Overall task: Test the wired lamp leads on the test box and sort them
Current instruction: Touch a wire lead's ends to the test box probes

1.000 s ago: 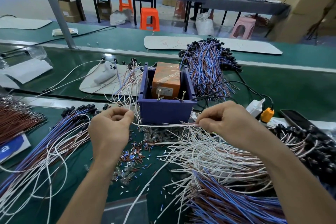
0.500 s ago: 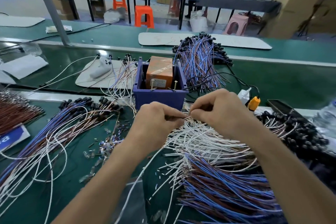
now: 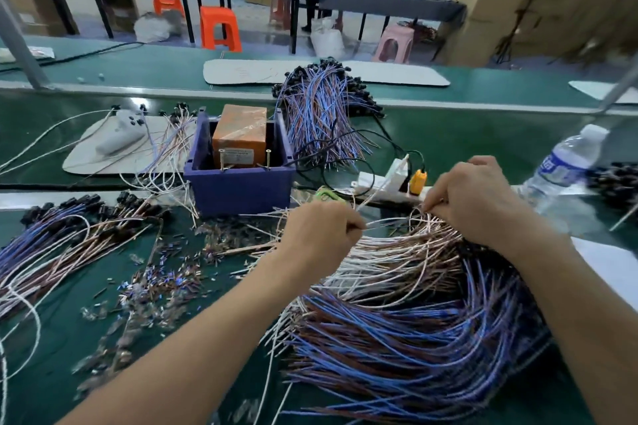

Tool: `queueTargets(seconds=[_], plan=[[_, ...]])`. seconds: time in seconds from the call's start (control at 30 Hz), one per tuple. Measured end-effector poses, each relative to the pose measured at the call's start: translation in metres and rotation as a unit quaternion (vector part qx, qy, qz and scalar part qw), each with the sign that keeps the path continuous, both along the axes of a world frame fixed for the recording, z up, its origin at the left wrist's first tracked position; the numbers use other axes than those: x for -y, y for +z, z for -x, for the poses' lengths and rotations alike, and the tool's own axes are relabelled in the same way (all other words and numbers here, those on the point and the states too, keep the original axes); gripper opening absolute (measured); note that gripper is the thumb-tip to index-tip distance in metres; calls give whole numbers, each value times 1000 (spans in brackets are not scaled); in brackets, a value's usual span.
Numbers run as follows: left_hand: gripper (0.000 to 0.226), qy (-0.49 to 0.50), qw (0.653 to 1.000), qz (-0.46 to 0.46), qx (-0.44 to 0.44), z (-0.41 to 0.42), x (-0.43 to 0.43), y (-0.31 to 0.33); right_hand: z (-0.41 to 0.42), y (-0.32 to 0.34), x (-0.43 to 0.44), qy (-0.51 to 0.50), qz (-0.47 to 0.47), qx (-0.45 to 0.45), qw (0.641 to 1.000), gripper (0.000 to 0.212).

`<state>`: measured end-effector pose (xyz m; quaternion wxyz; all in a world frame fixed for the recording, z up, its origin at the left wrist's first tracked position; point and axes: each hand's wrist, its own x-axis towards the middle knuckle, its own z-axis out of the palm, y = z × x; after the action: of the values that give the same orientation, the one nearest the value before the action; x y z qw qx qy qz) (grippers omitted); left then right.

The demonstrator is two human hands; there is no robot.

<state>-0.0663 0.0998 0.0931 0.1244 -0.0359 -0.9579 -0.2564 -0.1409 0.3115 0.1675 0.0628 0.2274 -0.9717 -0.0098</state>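
- Two hands work mid-feed: my view has the left hand [image 3: 321,235] and, at its 3 o'clock, the right hand [image 3: 473,200], apart from each other.
- One white lead [image 3: 390,221] spans the gap between them. Its long axis lies almost along 9-to-3, rising slightly toward the right hand.
- The left hand's fingers are curled into a tight pinch on that lead. A pale wire end [image 3: 378,191] leaves the fist pointing to 1 o'clock; I cannot tell whether it belongs to the same lead.
- The right hand sits knuckles-up, fingertips curled down, pinching the lead's far end where it meets the heap.
- Both hands hang over the near pile of leads [image 3: 397,304], which fills the feed from 6 round to 3 o'clock, with white strands on top and blue and brown ones below.
- The test box [image 3: 238,186] stands at the left hand's 10 o'clock, apart from the held lead. It is purple and open-topped, with an orange block [image 3: 240,134] inside and two upright screws [image 3: 221,159] by its front wall.
- Loose lead ends and cut scraps [image 3: 155,283] litter the mat between box and left hand.
- A power strip [image 3: 379,179] with an orange plug [image 3: 417,179] lies at 12 o'clock of the gap, and a water bottle [image 3: 566,162] sits at the right hand's 2 o'clock.
- Another pile [image 3: 51,241] lies at 9 o'clock. A far bundle [image 3: 321,114] sits at the box's 2 o'clock.
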Motion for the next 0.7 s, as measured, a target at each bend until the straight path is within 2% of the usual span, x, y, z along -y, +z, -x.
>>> queueTargets(seconds=[0.13, 0.3, 0.4, 0.5, 0.57, 0.7], plan=[[23, -32, 994, -80, 65, 5, -16, -20, 6, -30, -23, -53, -39, 27, 997, 29], [21, 3, 990, -64, 124, 9, -8, -34, 8, -44, -34, -55, -3, 56, 997, 31], [12, 6, 974, -140, 176, 6, 2, -39, 3, -43, -30, -77, 26, 56, 995, 34], [15, 30, 963, -223, 149, 5, 6, -40, -10, -47, -8, -82, 80, 59, 992, 40], [17, 42, 958, -253, 125, 4, 7, -37, -21, -54, 16, -67, 142, 91, 983, 43], [22, 38, 939, -327, 97, -4, 21, -28, -41, -73, 72, 3, 218, 152, 964, 32]])
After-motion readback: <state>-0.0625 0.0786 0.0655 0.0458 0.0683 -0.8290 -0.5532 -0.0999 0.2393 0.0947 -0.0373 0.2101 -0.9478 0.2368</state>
